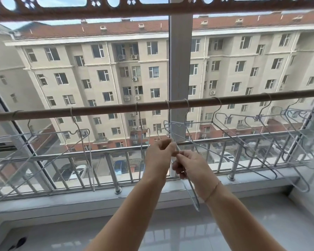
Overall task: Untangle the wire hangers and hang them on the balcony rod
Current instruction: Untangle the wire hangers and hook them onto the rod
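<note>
The tangled hangers are at the middle of the rod, and their hooks look like they're on it already. The left hand and right hand both pinch the wires with curled fingers. Other hangers hang toward both ends of the rod, so I'd say it's mostly done, just this knot left.

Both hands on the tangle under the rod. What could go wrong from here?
1. The tangled hangers hook over the rod; a hard pull by the left hand or right hand might unhook them.
2. The neighbouring hangers to the right seem to cross their wires; tugging may snag them.
3. Pinched thin wire could bend.
</note>
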Motion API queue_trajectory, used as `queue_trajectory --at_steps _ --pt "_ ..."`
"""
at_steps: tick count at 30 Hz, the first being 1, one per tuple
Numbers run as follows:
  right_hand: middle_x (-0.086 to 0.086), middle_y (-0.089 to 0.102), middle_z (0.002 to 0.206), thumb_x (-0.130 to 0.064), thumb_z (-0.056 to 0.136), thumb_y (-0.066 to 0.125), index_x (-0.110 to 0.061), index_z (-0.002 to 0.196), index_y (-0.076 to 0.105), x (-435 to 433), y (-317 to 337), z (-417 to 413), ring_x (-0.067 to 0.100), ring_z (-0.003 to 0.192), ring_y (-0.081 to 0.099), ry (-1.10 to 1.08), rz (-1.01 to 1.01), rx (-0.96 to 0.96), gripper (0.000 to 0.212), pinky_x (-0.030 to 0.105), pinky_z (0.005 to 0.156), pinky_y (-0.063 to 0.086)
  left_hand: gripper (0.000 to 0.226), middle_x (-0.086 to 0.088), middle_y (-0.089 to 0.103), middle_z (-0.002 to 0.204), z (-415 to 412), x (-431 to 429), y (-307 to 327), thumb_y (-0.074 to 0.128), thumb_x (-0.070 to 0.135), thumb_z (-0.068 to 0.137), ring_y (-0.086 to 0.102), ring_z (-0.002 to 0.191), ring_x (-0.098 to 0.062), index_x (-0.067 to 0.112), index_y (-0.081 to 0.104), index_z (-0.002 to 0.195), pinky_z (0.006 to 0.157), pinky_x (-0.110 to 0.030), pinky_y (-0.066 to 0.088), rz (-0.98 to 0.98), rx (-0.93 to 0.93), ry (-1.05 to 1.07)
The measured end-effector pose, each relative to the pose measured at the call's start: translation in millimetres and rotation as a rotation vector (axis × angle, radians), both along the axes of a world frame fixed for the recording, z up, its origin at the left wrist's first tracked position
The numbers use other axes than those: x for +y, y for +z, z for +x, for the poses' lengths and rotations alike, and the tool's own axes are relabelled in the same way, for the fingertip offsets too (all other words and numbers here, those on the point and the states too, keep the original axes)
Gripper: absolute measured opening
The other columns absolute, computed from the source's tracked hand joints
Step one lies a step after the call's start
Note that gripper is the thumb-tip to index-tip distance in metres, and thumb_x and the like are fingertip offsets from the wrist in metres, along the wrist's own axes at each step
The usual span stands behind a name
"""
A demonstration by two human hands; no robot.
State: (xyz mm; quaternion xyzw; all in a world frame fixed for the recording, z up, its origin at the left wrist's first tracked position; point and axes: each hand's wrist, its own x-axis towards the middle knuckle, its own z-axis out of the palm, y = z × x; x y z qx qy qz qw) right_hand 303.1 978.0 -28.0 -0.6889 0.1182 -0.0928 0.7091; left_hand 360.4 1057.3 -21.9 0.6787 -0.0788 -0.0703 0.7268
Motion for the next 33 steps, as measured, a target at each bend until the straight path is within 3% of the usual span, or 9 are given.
queue_trajectory --at_steps 3,6,10,13,16,21,26,30,33 --pt "-0.001 0.055 0.088 -0.011 0.093 0.046 -0.02 0.102 0.05 2.7 -0.4 -3.0 0.011 0.08 0.053 -0.041 -0.172 0.01 0.014 0.023 0.069 0.044 0.021 -0.003 0.071 0.097 -7.2 20.0 8.7 0.066 0.018 0.085 0.065 0.088 -0.014 0.012 0.067 0.105 0.078 -0.023 0.05 -0.033 -0.103 0.052" --pt "-0.006 0.04 0.115 -0.014 0.09 0.051 -0.016 0.129 0.042 9.9 0.1 -9.1 0.011 0.113 0.042 -0.193 -0.459 -0.086 0.04 0.03 0.102 0.037 0.017 0.001 0.07 0.092 -8.3 47.8 19.5 0.065 0.019 0.086 0.064 0.083 -0.008 0.015 0.067 0.102 0.075 -0.018 0.05 -0.066 -0.236 0.143" --pt "-0.008 0.044 0.123 -0.014 0.087 0.056 -0.026 0.126 0.044 44.2 6.4 -16.3 0.007 0.119 0.043 -0.19 -0.569 -0.354 0.042 0.024 0.105 0.034 0.007 0.007 0.068 0.089 9.3 74.7 13.9 0.065 0.02 0.086 0.063 0.084 -0.005 0.024 0.064 0.093 0.072 -0.015 0.045 -0.013 -0.235 0.303" --pt "-0.003 0.043 0.129 -0.02 0.089 0.055 -0.017 0.133 0.039 68.0 -6.6 -2.6 0.011 0.122 0.042 -0.053 -0.605 -0.227 0.048 0.029 0.108 0.034 0.007 0.008 0.065 0.085 23.4 79.2 4.8 0.064 0.021 0.087 0.059 0.081 -0.004 0.017 0.065 0.093 0.069 -0.017 0.042 0.084 -0.122 0.256" --pt "0.002 0.043 0.13 -0.027 0.09 0.053 -0.013 0.131 0.042 80.4 -22.6 14.2 0.016 0.12 0.044 -0.001 -0.574 -0.063 0.045 0.029 0.106 0.035 0.011 0.001 0.065 0.085 32.6 78.5 -2.4 0.061 0.018 0.089 0.057 0.08 -0.011 0.012 0.068 0.094 0.073 -0.024 0.042 0.107 -0.007 0.145" --pt "0.005 0.057 0.103 -0.031 0.09 0.051 -0.016 0.093 0.058 88.7 -37.1 24.8 0.018 0.087 0.058 -0.019 -0.578 0.008 0.017 0.028 0.075 0.043 0.007 -0.003 0.063 0.069 36.5 80.1 -8.3 0.063 0.011 0.086 0.05 0.058 -0.011 0.008 0.07 0.086 0.051 -0.014 0.043 0.046 0.064 0.066" --pt "-0.003 0.056 0.064 -0.024 0.091 0.049 -0.01 0.081 0.061 88.0 -30.9 28.7 0.014 0.06 0.05 -0.038 -0.524 -0.069 0.021 0.034 0.063 0.043 0.011 -0.005 0.062 0.067 38.0 79.6 0.5 0.064 0.0 0.083 0.048 0.057 -0.013 0.008 0.07 0.08 0.055 -0.019 0.043 -0.039 0.091 0.044" --pt "0.003 0.055 0.06 -0.025 0.089 0.05 -0.015 0.065 0.054 87.5 -15.0 38.4 0.017 0.057 0.049 -0.086 -0.522 -0.119 0.027 0.034 0.058 0.042 0.012 -0.006 0.062 0.067 46.5 79.1 16.9 0.064 0.0 0.084 0.051 0.049 -0.007 0.009 0.069 0.077 0.048 -0.014 0.044 -0.086 0.074 0.058" --pt "0.011 0.059 0.063 -0.03 0.089 0.05 -0.006 0.066 0.056 88.9 -8.3 43.3 0.023 0.058 0.054 -0.094 -0.526 -0.141 0.034 0.036 0.057 0.044 0.008 -0.004 0.063 0.067 53.1 79.2 20.1 0.062 0.001 0.086 0.054 0.044 -0.003 0.003 0.069 0.087 0.045 -0.013 0.045 -0.091 0.091 0.059"
